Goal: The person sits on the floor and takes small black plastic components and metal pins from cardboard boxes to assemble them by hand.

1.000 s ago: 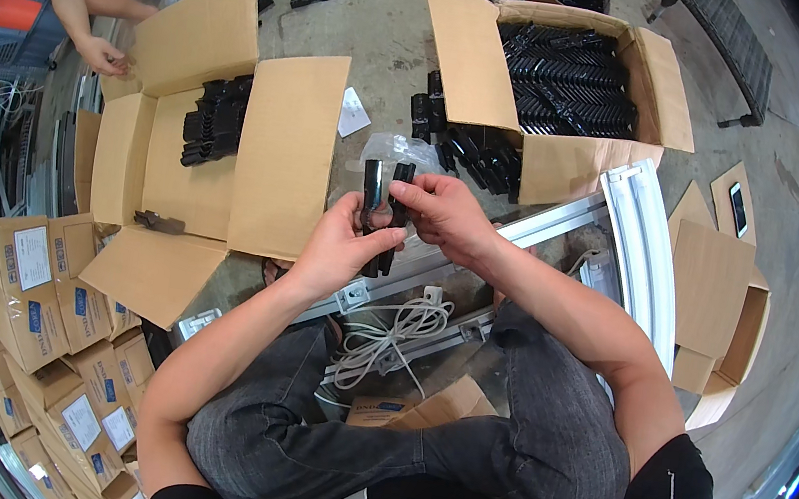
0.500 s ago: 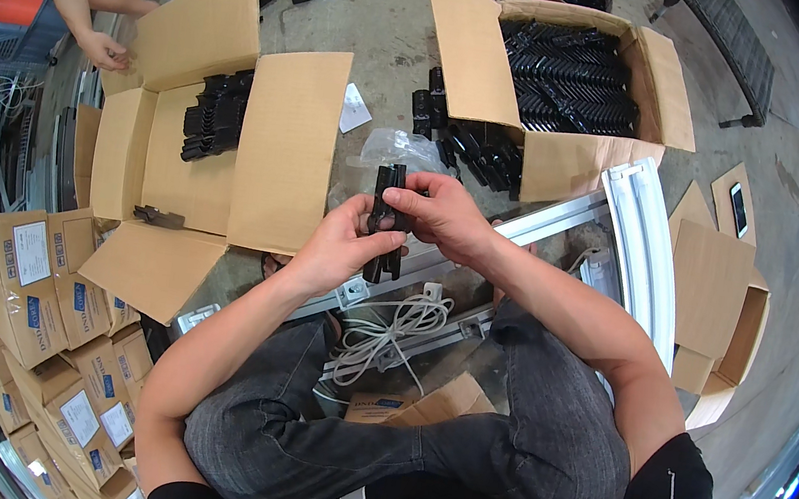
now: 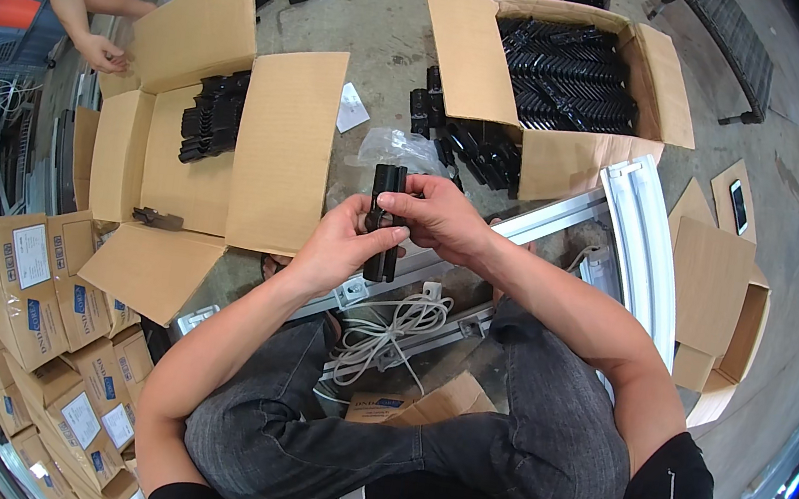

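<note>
Both my hands grip glossy black plastic parts (image 3: 390, 180), long and narrow, held upright side by side above my lap. My left hand (image 3: 345, 242) closes round the lower left side, its thumb across the front. From the right, my right hand (image 3: 439, 219) pinches the upper part between thumb and fingers. Whether the parts are joined or only pressed together I cannot tell. Similar black parts (image 3: 215, 114) lie stacked in the open carton (image 3: 286, 154) on the left. More black parts (image 3: 567, 85) fill the carton (image 3: 588, 158) at the far right, and several lie loose beside it.
White metal rails (image 3: 636, 250) and a coiled white cable (image 3: 405, 326) lie by my legs. A clear plastic bag (image 3: 402, 152) is just beyond my hands. Smaller boxes (image 3: 26, 291) are piled at left. A phone (image 3: 738, 206) rests on cardboard. Another person's hand (image 3: 102, 54) is near the left carton.
The black parts have turned slightly in my fingers, so a broader, smoother face shows. My hands stay in nearly the same place.
</note>
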